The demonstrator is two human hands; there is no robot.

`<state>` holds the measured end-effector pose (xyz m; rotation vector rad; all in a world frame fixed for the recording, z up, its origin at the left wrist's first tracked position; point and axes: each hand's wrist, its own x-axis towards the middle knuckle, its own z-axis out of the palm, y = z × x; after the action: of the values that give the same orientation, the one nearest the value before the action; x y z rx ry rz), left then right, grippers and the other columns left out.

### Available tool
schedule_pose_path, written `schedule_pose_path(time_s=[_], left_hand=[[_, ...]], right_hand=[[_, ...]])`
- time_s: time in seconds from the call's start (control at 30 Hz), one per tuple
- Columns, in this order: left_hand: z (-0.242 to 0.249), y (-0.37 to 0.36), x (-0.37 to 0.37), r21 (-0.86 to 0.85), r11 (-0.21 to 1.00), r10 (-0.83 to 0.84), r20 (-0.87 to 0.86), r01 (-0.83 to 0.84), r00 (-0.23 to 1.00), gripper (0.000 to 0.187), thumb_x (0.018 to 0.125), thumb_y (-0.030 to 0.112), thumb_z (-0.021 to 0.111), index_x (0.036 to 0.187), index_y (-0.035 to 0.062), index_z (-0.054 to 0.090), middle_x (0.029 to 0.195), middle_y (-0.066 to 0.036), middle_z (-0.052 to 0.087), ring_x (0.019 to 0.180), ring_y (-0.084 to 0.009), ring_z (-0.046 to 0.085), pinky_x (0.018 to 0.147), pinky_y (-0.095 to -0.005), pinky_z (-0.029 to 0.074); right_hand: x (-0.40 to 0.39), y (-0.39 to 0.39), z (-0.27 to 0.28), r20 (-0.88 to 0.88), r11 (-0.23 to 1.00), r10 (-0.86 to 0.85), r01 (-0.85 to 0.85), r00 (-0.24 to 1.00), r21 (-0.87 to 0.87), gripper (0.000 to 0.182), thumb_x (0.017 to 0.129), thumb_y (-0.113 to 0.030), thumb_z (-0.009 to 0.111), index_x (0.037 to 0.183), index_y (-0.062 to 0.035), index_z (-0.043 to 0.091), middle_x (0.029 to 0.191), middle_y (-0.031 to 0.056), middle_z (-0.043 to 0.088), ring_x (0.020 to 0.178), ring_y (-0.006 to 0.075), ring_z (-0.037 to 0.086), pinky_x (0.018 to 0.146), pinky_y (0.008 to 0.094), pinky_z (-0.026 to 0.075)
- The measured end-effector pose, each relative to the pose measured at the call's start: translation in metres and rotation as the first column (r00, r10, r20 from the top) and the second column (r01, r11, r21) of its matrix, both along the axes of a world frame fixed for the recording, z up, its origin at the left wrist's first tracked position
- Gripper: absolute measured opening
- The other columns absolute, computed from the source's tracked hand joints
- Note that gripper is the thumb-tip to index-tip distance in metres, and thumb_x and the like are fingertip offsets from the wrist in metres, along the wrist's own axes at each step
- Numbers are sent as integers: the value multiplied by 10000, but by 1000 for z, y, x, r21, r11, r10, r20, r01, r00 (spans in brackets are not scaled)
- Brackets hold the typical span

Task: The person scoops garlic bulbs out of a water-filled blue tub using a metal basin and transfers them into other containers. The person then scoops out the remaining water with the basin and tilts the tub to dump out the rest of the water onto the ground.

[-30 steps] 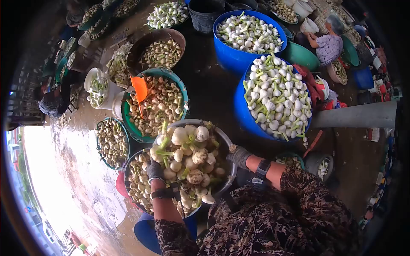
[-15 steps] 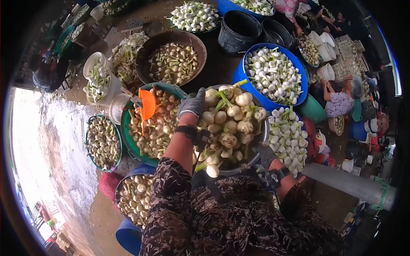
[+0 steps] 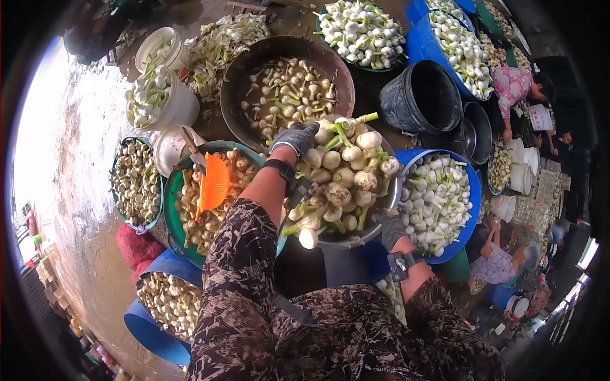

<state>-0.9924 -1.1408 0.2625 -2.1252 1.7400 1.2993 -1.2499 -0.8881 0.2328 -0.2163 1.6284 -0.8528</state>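
Note:
Both gloved hands grip a round metal basin (image 3: 393,195) heaped with pale bulbs (image 3: 343,174) that have green stems and some ragged brownish roots. My left hand (image 3: 295,136), in a grey glove, is closed on the basin's far left rim, with its fingers partly hidden. Around the near right rim my right hand (image 3: 391,230) is closed too. The basin is held above the tubs, its left side over the edge of a green tub (image 3: 170,213) and its far side next to a wide brown tub (image 3: 346,95). An orange plastic scoop (image 3: 215,183) rests in the green tub.
Right of the basin stands a blue tub (image 3: 473,200) full of white bulbs. Beyond are a black bucket (image 3: 416,98) and a green-rimmed heap of bulbs (image 3: 361,33). White buckets (image 3: 181,105) stand at left. A person in a pink patterned top (image 3: 511,86) works at far right.
My view has swung, so the surrounding tubs at right appear lower and farther right. The basin, held in both hands, now lies closer to the brown tub. My grip looks the same.

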Motion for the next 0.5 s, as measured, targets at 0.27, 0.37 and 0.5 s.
schedule_pose_path(time_s=[0.27,0.37,0.5], left_hand=[[-129,-70,23,199,951,291,-303,-238,908,752,823,548,491,1355,36,353,1379,-159,383,1265,-288,370,1022,-353,300],[-131,-68,18,212,854,519,-398,-474,756,715,843,478,532,1357,21,336,1371,-198,378,1262,-299,368,1012,-346,311],[-102,-7,-2,-207,771,500,-389,-602,774,637,855,388,555,1352,42,354,1350,-214,386,1259,-323,362,1054,-346,266]], right_hand=[[-52,-150,-101,-94,898,423,-403,901,180,245,733,-86,637,952,-69,529,775,87,575,620,238,587,474,397,523],[-41,-206,-99,-151,900,426,-401,892,171,216,761,-99,600,958,-63,519,755,107,582,555,265,602,406,399,521],[-47,-267,-162,-393,357,904,-806,170,473,234,866,-183,453,1045,-74,558,917,101,626,714,232,628,433,353,518]])
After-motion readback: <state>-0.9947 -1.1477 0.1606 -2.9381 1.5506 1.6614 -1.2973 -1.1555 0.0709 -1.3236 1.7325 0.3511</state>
